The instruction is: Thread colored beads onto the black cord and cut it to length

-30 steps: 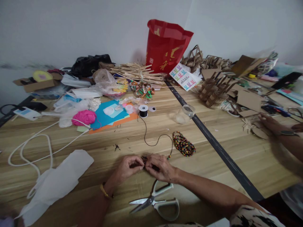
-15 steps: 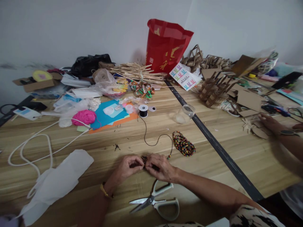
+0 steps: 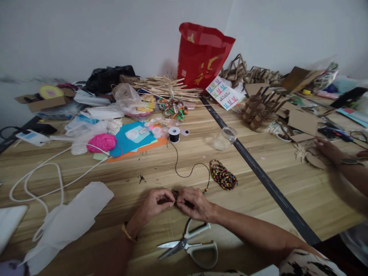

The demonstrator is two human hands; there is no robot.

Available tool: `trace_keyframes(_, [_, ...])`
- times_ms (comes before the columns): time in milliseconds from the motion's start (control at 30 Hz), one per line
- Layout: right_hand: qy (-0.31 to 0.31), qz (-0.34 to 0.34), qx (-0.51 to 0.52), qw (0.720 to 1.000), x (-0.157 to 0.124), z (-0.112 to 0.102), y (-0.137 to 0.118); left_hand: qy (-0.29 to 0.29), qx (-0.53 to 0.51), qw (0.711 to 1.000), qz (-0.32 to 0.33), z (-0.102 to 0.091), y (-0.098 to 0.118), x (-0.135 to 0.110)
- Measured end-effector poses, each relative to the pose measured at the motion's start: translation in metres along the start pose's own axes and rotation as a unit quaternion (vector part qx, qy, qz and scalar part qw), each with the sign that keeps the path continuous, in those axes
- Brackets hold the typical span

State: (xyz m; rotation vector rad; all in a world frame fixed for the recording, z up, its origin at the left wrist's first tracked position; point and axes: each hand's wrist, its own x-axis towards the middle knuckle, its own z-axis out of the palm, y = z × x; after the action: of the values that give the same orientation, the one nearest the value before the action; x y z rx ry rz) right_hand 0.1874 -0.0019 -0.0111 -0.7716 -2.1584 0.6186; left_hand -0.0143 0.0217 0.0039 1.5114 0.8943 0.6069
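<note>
Beadwork (image 3: 175, 193): small dark beaded piece, low over the wooden table (image 3: 287, 168), between both hands.
Left hand (image 3: 155, 205): fingertips pinched together on the left end of the beadwork.
Right hand (image 3: 196, 205): fingertips pinched on its right end, knuckles up.
Cord (image 3: 184, 174): black, loops from the beadwork up to a spool (image 3: 174, 134).
Beads (image 3: 223, 177): coloured heap just right of the cord.
Scissors (image 3: 188, 245): lying near the right wrist.
Co-worker's hand (image 3: 327, 149): far right, on cardboard pieces.
</note>
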Motion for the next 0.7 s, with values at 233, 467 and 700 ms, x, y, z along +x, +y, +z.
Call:
trace_keyframes(233, [-0.004, 0.001, 0.009, 1.000, 0.0001, -0.0007, -0.0005, -0.003, -0.003, 1.000, -0.006, -0.0001, -0.0009, 0.0004])
trace_keyframes(467, [-0.004, 0.001, 0.007, 1.000, 0.0003, -0.0004, -0.0005, 0.004, -0.007, 1.000, -0.001, 0.0009, -0.0011, -0.0001])
trace_keyframes(700, [-0.001, -0.003, 0.010, 1.000, -0.0004, 0.0003, 0.0008, -0.005, 0.000, 1.000, -0.012, -0.0002, 0.0003, 0.0005])
